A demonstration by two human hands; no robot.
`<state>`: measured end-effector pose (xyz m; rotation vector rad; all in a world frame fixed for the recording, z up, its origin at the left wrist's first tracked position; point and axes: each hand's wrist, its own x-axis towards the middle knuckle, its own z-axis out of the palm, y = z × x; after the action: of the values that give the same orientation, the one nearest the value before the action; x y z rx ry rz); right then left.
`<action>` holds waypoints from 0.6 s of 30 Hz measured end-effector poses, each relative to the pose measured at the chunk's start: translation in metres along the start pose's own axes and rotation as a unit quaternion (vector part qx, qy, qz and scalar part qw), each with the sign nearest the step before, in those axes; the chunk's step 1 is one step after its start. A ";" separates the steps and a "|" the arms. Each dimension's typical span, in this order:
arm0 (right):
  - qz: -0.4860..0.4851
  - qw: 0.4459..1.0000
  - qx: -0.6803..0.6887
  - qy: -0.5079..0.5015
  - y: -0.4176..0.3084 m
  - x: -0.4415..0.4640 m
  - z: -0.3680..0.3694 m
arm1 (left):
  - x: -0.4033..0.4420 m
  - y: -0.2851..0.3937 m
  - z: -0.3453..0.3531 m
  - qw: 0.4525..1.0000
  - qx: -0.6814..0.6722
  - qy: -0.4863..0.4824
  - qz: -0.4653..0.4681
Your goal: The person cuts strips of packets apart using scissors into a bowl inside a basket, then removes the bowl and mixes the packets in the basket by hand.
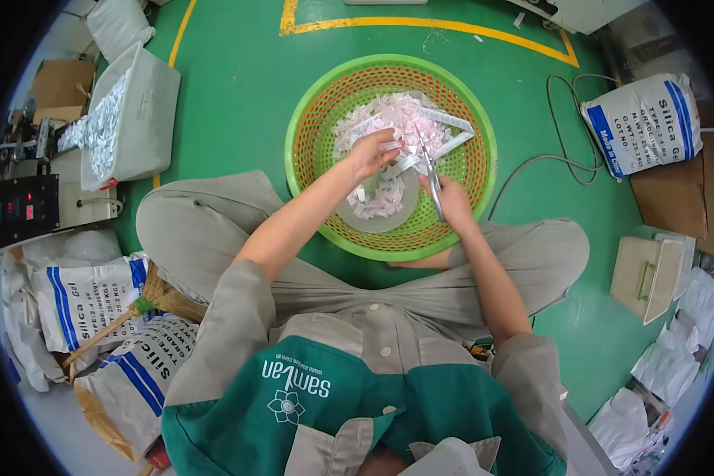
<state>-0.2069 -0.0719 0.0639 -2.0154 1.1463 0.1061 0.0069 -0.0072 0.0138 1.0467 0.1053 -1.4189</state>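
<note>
A pair of scissors [434, 176] is in my right hand [454, 203], fingers wrapped round the handles and the blades pointing away from me over the basket. My left hand [369, 154] is closed, its fingertips pinching a strip of small white sachets [408, 164]. Both hands are over a round green plastic basket [295, 151] set between my legs. A heap of pale pink and white sachets [404, 115] fills its far side. On the near side, a translucent round dish [373, 225] holds loose sachets [385, 200]. Part of the left fingers is hidden among the sachets.
At left stands a white bin [155, 111] of small packets. Silica gel sacks [95, 297] and a broom [166, 297] lie at lower left. Another silica gel sack [642, 123] rests on a carton [670, 194] at right, near a cable [523, 165] and a clear plastic box [646, 278].
</note>
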 end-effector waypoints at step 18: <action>0.018 0.997 -0.035 -0.071 -0.002 0.003 0.001 | -0.003 -0.021 0.002 0.983 0.176 0.049 0.009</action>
<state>-0.2033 -0.0725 0.0635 -2.0145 1.1025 0.3073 -0.0121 -0.0020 0.0056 1.4055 -0.0885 -1.3986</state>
